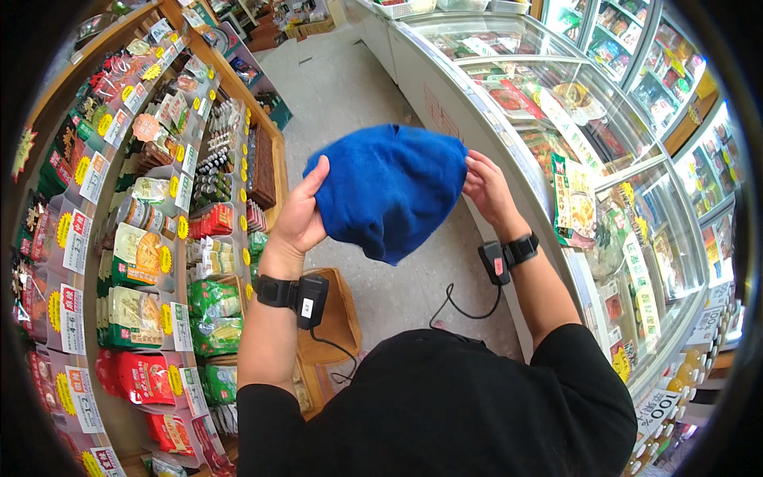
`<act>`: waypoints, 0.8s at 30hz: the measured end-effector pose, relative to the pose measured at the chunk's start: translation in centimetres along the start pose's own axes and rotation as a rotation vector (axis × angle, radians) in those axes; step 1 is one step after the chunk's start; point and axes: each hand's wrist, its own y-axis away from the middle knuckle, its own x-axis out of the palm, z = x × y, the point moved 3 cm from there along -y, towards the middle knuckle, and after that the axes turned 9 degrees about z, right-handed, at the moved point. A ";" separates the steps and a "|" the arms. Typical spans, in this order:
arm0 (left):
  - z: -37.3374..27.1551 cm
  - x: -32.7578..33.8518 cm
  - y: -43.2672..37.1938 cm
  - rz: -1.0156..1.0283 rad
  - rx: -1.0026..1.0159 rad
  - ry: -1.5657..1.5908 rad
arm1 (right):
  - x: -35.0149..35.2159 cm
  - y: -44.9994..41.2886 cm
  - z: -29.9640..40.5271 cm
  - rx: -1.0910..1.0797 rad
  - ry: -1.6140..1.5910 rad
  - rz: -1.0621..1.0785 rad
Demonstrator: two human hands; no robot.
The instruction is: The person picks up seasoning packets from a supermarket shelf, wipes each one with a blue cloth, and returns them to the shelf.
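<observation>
A blue cloth, bunched and creased, hangs between my two hands above the aisle floor. My left hand grips its left edge, thumb on top and the other fingers hidden underneath. On the opposite side, my right hand pinches the cloth's upper right edge with its fingertips. Each wrist wears a black strap with a small cabled box, the left box and the right box.
Shelves of packaged food with price tags line the left. A glass-topped chest freezer runs along the right, a food packet on its edge. A brown bin stands by the shelves. Upright glass-door coolers stand behind the freezer.
</observation>
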 end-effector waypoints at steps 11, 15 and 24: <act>9.5 -0.6 2.3 -0.060 0.005 0.210 | 6.6 0.4 -11.5 0.321 -0.499 0.289; 9.3 0.0 3.5 -0.068 0.122 0.258 | 8.0 -0.2 -9.8 0.287 -0.556 0.339; 9.8 -2.8 8.1 -0.209 0.162 0.041 | 11.3 -0.3 -9.1 0.284 -0.706 0.393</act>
